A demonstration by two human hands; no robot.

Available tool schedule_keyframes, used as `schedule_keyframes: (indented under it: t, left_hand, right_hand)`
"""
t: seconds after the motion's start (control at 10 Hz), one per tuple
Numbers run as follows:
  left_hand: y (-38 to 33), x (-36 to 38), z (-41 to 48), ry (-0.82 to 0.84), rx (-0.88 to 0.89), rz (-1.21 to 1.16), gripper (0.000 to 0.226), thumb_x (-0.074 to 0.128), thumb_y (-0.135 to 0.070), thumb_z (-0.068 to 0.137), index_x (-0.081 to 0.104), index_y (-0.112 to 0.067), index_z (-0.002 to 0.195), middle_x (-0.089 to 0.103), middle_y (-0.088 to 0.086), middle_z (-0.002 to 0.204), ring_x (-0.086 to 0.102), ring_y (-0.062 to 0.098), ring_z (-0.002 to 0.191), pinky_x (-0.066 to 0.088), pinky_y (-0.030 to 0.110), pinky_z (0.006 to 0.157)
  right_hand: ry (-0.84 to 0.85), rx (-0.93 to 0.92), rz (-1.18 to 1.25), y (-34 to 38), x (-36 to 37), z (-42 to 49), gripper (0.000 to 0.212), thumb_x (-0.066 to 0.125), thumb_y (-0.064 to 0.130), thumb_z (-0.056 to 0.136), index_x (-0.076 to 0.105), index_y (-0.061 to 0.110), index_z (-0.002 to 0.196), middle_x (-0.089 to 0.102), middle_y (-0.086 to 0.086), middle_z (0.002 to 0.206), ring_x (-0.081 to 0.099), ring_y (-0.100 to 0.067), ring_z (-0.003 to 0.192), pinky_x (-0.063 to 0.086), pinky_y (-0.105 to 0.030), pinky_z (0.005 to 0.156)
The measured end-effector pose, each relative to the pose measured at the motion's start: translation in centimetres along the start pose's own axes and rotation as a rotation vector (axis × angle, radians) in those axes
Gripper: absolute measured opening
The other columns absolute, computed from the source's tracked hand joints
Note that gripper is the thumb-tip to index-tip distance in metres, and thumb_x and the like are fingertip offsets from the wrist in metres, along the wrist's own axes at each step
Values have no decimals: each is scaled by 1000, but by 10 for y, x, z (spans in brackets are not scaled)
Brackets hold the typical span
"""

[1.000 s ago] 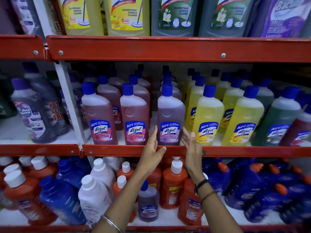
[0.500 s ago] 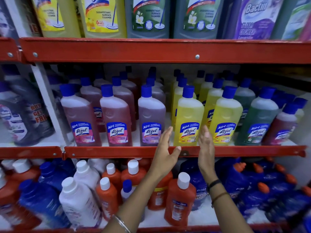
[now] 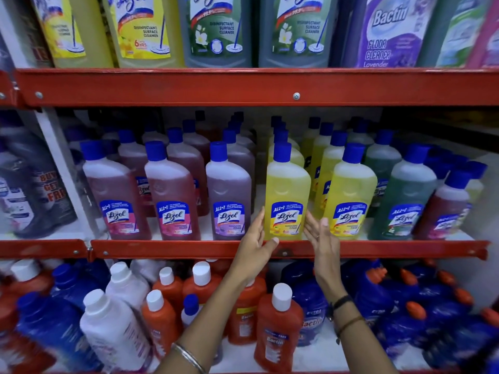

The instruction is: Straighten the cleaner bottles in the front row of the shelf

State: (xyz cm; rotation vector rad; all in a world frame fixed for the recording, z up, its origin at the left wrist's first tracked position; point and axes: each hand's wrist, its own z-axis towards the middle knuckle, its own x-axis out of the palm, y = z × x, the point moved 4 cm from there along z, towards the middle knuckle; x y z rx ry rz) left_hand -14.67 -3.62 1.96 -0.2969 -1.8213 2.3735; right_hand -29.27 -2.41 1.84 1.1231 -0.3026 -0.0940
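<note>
between open hands (image 3: 255, 247) (image 3: 322, 240): yellow bottle (image 3: 286, 184)

Narrow gaps are flanking the yellow bottle (image 3: 287, 195): the left hand (image 3: 255, 245) is filling one, the right hand (image 3: 322, 238) the other. The purple bottle (image 3: 229, 194), second yellow bottle (image 3: 351, 195) and red shelf lip (image 3: 189, 249) are hemming them in.

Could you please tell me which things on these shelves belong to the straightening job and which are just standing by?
In the job:
- yellow bottle between left hand and right hand
- front-row pink bottle, purple bottle, second yellow bottle

Standing by:
- top-shelf Bactin bottle
- orange bottle below
</note>
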Motion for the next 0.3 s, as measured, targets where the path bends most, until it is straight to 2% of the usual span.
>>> schedule_keyframes:
  t: [0.1, 0.2, 0.3]
  left_hand:
    - [0, -2, -1, -3, 4, 31, 74, 49, 11, 90, 15, -16, 149, 45, -8, 135, 48, -18, 113, 41, 8, 90]
    - [-1, -4, -5, -17, 28, 78, 71, 53, 5, 90, 20, -23, 147, 45, -5, 141, 47, -10, 119, 43, 10, 92]
    - [-16, -10, -15, -132, 210, 218, 57, 55, -15, 91, 31, -33, 139, 43, -3, 145, 42, 2, 130, 42, 27, 106]
  right_hand:
    - [18, 14, -15, 2, 3, 0, 46, 36, 68, 85, 60, 37, 109, 62, 5, 123, 61, -2, 112, 48, -19, 96]
    - [28, -14, -11, 4, 1, -1, 62, 37, 74, 80, 60, 30, 116, 64, 8, 121, 61, -4, 113, 48, -20, 97]
    - [-73, -70, -6, 1, -18, -18, 62, 36, 66, 85, 62, 20, 119, 66, -2, 124, 61, -13, 115, 50, -23, 96]
